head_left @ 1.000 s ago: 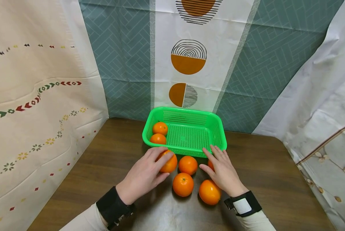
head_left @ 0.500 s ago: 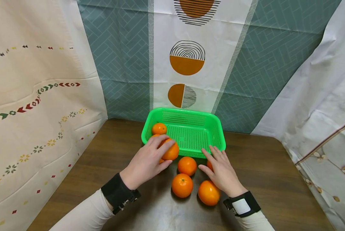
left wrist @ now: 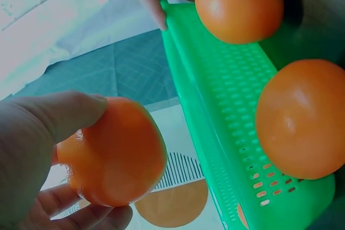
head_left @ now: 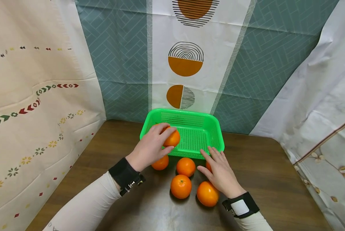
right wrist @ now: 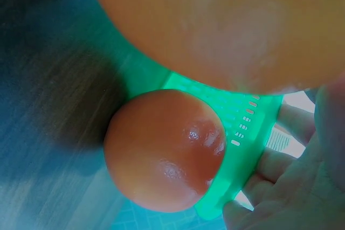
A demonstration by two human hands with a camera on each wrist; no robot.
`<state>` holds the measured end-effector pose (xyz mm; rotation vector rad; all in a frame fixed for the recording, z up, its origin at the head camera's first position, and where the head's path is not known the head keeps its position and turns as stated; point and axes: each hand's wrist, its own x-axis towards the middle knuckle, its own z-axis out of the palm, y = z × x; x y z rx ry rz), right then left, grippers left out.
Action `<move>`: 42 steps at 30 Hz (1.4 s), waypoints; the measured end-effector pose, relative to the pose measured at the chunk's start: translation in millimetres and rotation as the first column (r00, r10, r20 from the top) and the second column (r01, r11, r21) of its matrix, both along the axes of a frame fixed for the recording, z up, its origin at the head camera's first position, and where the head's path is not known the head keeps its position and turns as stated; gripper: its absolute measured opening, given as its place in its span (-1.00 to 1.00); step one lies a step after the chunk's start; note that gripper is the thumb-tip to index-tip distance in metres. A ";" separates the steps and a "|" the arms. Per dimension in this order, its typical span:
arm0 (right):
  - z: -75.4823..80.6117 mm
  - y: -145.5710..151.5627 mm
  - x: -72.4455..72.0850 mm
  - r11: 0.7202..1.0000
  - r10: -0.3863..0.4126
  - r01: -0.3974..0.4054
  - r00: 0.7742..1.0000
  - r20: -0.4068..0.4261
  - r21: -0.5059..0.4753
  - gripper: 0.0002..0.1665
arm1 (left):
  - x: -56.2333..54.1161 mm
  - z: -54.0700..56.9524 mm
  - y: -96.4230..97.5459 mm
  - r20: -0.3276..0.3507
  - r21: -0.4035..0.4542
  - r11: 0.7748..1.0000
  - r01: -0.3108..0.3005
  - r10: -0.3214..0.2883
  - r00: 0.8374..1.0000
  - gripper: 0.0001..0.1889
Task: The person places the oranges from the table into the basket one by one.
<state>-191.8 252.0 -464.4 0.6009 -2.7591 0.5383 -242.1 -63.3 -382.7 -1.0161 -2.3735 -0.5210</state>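
My left hand (head_left: 150, 146) grips an orange (head_left: 172, 138) above the left part of the green plastic basket (head_left: 199, 155). In the left wrist view, the thumb and fingers wrap round that orange (left wrist: 121, 152), which is apart from the basket wall (left wrist: 188, 95). My right hand (head_left: 222, 175) is spread with fingers extended, its fingertips at the basket's front right rim. Beneath it an orange (head_left: 208, 166) is mostly covered; the right wrist view shows this orange (right wrist: 164, 152) beside the basket. The left hand hides the basket's left inside.
In front of the basket, several more oranges lie on the dark wooden table (head_left: 117, 138): one at left (head_left: 160, 163), a middle orange (head_left: 186, 166), a nearer orange (head_left: 181, 186) and another (head_left: 208, 193) by the right wrist. Patterned cloths (head_left: 126, 64) hang behind and beside the table.
My left hand has lifted its orange from the table in front of the basket, forward and up over the basket's left part. The right hand has stayed nearly still.
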 end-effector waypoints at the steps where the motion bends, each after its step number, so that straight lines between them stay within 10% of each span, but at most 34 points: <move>1: 0.1 0.0 0.1 1.000 0.000 0.000 1.000 0.000 0.001 -0.13 | -2.2 -0.2 0.0 0.000 0.000 1.000 -0.002 0.002 1.000 -0.35; 20: 0.1 1.4 -3.9 1.000 -0.003 0.003 1.000 0.008 0.009 -0.13 | -45.3 -7.6 10.1 0.177 -0.071 0.994 -0.082 0.094 0.980 -0.39; 42: -1.6 2.8 -5.8 1.000 -0.005 0.005 1.000 0.012 0.013 -0.13 | -73.6 -17.0 24.3 0.398 -0.165 0.982 -0.096 0.155 0.904 -0.35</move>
